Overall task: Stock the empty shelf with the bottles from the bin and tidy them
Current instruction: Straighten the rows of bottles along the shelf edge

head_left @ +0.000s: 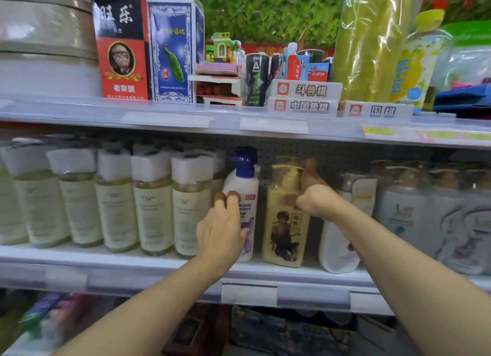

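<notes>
On the middle shelf (159, 265) stands a white bottle with a blue pump (243, 185). My left hand (221, 231) grips its lower left side, fingers curled round the body. To its right stands a yellow bottle with a figure on its label (285, 236). My right hand (313, 193) grips its upper right shoulder near the clear cap. Both bottles are upright. A white bottle (337, 249) stands just right of the yellow one, partly hidden by my right forearm.
A row of several pale yellow bottles with white caps (114, 201) fills the shelf's left. Pale pump bottles (430, 215) stand at the right. The upper shelf (239, 116) holds boxes and game sets. More goods lie blurred on the shelf below.
</notes>
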The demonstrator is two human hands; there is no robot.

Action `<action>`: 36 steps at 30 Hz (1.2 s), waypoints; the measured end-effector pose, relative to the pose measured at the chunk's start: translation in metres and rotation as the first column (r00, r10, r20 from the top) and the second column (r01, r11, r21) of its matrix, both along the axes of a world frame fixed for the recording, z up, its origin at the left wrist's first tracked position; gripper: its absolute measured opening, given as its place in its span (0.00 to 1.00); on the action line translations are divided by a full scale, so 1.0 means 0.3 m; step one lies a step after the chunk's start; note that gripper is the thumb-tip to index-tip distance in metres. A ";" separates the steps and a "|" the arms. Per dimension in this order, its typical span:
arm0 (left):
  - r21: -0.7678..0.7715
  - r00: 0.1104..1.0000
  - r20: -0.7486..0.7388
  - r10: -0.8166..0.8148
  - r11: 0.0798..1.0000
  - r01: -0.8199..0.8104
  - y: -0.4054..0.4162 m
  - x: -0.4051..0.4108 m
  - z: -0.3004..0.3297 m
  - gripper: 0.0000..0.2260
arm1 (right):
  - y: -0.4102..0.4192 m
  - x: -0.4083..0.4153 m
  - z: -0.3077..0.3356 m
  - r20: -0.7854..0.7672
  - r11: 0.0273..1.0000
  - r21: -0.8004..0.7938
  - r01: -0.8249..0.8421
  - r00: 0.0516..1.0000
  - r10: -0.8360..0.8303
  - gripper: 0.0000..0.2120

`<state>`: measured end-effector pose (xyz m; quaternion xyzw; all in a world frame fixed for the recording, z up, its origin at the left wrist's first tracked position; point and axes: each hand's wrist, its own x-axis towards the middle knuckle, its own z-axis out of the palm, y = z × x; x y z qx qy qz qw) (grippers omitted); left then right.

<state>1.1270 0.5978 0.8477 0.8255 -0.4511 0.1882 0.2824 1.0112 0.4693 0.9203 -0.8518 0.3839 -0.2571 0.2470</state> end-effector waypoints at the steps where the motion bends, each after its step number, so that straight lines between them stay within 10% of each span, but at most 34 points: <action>1: 0.001 1.000 0.004 0.000 1.000 0.000 -0.002 -0.005 0.002 0.25 | 0.001 0.004 -0.003 0.013 1.000 -0.002 -0.014 1.000 0.014 0.40; 20: -0.049 0.987 -0.086 0.133 0.989 -0.137 -0.032 -0.047 -0.013 0.23 | -0.031 -0.034 -0.087 -0.178 0.996 0.031 -0.088 0.980 0.092 0.28; 28: -0.028 0.999 -0.037 -0.012 1.000 0.011 -0.124 -0.181 0.009 0.21 | -0.008 -0.259 -0.084 0.312 0.882 -0.444 0.156 0.950 -0.011 0.19; 36: 0.020 1.000 -0.013 -0.008 1.000 0.008 -0.179 -0.265 0.006 0.21 | -0.149 -0.356 -0.163 0.092 0.982 0.141 0.128 0.986 -0.141 0.14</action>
